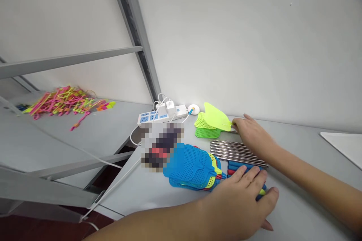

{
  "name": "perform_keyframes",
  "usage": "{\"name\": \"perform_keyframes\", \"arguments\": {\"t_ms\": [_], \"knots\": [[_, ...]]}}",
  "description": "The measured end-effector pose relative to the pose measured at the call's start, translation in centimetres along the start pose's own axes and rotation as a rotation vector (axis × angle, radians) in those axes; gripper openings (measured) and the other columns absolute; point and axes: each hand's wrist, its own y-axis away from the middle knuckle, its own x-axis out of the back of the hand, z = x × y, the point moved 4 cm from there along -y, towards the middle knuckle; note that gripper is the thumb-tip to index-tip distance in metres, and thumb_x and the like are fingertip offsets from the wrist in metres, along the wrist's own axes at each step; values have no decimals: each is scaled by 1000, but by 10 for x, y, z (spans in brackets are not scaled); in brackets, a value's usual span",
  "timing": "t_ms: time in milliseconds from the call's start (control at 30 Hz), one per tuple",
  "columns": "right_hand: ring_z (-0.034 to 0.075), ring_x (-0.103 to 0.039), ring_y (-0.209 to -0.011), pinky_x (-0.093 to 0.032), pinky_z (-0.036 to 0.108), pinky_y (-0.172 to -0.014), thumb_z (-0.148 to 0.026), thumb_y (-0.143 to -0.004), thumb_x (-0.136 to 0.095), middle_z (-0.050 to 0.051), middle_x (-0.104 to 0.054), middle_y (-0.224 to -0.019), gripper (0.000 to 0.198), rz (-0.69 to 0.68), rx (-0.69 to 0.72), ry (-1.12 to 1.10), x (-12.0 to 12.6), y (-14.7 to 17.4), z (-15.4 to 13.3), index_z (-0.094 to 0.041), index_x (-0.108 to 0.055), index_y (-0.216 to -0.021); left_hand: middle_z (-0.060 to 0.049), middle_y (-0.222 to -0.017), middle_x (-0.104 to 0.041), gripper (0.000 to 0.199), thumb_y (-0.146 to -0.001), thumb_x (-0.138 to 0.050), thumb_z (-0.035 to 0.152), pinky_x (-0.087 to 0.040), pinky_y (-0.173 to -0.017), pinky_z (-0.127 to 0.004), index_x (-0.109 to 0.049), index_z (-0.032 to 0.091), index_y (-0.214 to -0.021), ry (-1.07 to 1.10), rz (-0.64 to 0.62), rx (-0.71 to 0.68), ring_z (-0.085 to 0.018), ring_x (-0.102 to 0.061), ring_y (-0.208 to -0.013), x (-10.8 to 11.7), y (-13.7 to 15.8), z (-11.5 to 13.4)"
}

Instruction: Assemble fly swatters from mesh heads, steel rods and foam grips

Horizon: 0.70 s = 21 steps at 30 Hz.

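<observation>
My right hand [254,135] reaches across the grey table [299,211] and pinches the base of a yellow-green fly swatter head [216,117], which tilts up over two more green swatter heads [205,130]. Just beside that hand lies a row of shiny metal rods [230,149]. My left hand [243,199] rests palm down on a bundle of blue and red handles [240,166]. These handles belong to a stack of blue, yellow and red fly swatters [192,165] lying flat to the hand's left.
A white power strip [158,115] with chargers and white cables sits at the wall. A blurred dark object [161,147] lies beside the blue swatters. A heap of pink and yellow plastic pieces [66,101] lies on the grey shelf at left. A white sheet [345,145] lies far right.
</observation>
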Motion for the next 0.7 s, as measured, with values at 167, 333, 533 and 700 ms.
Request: {"name": "perform_keyframes", "arguments": {"t_ms": [167,333,533,700], "knots": [[24,-59,-82,-49,39,-76,-23,-96,-41,7,-61,-84,16,293,-79,-79,50,20,7,-23,-56,-97,-16,-146,-47,58,-98,-34,53,-22,-116,-42,-49,13,-137,9,78,-57,-28,-36,-140,11,-4,4],[23,-60,-76,-46,34,-59,-26,-96,-43,6,-61,-82,19,327,-117,-33,93,50,-4,-25,-57,-108,-8,-116,-68,39,-101,-36,39,-33,-110,-39,-67,15,-103,130,280,-168,-20,-58,-112,32,-11,-8],[17,-57,-56,-45,27,-47,-32,-97,-42,1,-60,-71,15,176,-227,-253,120,91,-36,-28,-56,-92,1,-63,-51,33,-96,-48,37,-41,-65,-28,-50,19,-68,309,544,247,-13,-48,-62,67,12,-50],[18,-61,-58,-51,26,-50,-31,-96,-45,1,-65,-70,18,-37,-200,-479,135,104,-72,-28,-59,-85,-5,-103,-55,54,-79,-68,55,-46,-83,-32,-47,20,-114,627,801,687,-17,-53,-90,96,35,-49]]}}
